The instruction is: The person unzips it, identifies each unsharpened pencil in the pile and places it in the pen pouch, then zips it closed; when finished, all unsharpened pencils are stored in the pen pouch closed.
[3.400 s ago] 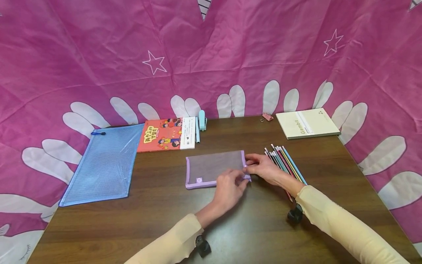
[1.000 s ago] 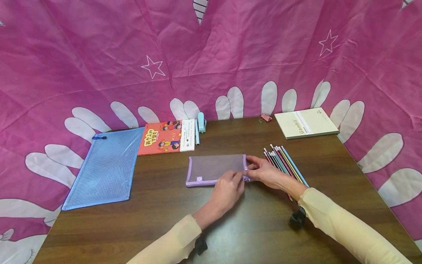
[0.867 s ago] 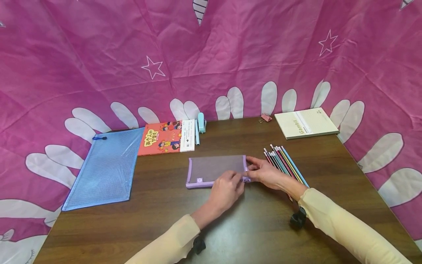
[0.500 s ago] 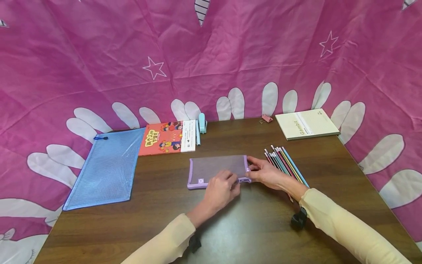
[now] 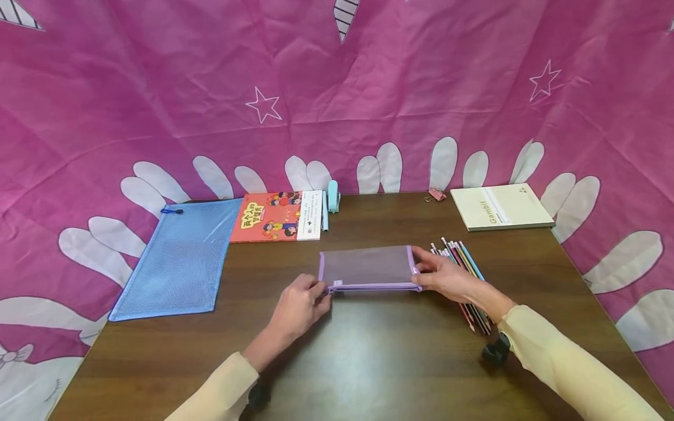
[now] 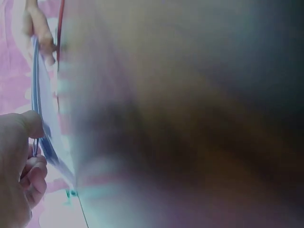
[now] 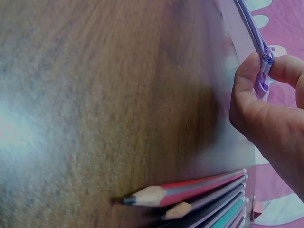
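A purple mesh zip pouch [image 5: 368, 266] is held between both hands over the table, its zipper edge facing me. Along that edge two purple strips show with a thin dark gap between them. My left hand [image 5: 297, 307] pinches the pouch's left front corner; the left wrist view shows a small zipper pull loop [image 6: 35, 147] at those fingers. My right hand [image 5: 447, 278] pinches the right front corner between thumb and fingers, the bunched zipper end [image 7: 265, 64] visible there. Just beneath the right hand and wrist lie several pencils [image 5: 463, 252], also seen in the right wrist view.
A blue mesh folder [image 5: 176, 263] lies at the left, beside a red book [image 5: 271, 219]. A light-blue pen [image 5: 325, 211] and a stapler [image 5: 333, 197] stand behind the pouch. A pink binder clip [image 5: 437, 194] and a cream notebook [image 5: 502, 206] lie at the back right.
My left hand has slid leftward along the zipper edge from the pouch's right end to its left corner, and the edge has parted. The right hand has kept its grip on the right corner.
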Motion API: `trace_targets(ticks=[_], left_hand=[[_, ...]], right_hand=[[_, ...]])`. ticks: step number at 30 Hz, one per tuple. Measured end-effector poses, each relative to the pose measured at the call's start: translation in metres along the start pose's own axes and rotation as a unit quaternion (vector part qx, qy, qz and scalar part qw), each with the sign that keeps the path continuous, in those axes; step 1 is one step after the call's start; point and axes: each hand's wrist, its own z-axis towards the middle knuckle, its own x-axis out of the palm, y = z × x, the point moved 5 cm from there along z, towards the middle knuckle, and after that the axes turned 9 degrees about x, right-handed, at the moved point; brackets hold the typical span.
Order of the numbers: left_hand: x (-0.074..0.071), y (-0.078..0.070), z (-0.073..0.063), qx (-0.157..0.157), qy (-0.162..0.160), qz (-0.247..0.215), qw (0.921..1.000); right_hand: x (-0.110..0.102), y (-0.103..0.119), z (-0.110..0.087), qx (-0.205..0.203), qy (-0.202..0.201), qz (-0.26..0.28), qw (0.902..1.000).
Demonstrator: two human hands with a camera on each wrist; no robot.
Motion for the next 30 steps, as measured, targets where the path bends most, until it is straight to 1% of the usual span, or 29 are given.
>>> trace_targets(ticks=[3,7,13,16,20,24,26,29,30], left_hand=[[-0.009,0.007,-0.009,-0.009,-0.003,0.000,1.0000],[-0.015,0.011,-0.013,-0.010,-0.001,-0.007,0.9999],[-0.019,0.018,-0.021,-0.017,-0.009,0.010,0.9998],[-0.018,0.020,-0.024,-0.015,-0.004,0.018,0.9997],[-0.016,0.020,-0.026,-0.015,0.009,0.023,0.9996],[-0.012,0.019,-0.027,-0.028,0.038,0.020,0.9987],[-0.009,0.019,-0.028,-0.038,0.060,0.019,0.9973],[-0.005,0.019,-0.028,-0.059,0.103,0.018,0.9928],[-0.005,0.018,-0.028,-0.066,0.112,0.015,0.9914]], right_hand=[[-0.002,0.001,-0.001,0.000,0.005,-0.006,1.0000],[-0.005,0.001,-0.001,0.010,0.003,-0.011,0.9999],[-0.005,-0.002,0.002,0.026,-0.009,-0.019,0.9994],[-0.002,-0.003,0.004,0.028,-0.007,-0.033,0.9990],[-0.002,-0.004,0.005,0.033,-0.012,-0.036,0.9987],[-0.002,-0.003,0.005,0.036,-0.012,-0.043,0.9984],[-0.002,-0.003,0.006,0.034,-0.012,-0.046,0.9983],[-0.003,-0.003,0.008,0.030,-0.015,-0.051,0.9981],[-0.003,-0.003,0.008,0.028,-0.015,-0.055,0.9980]])
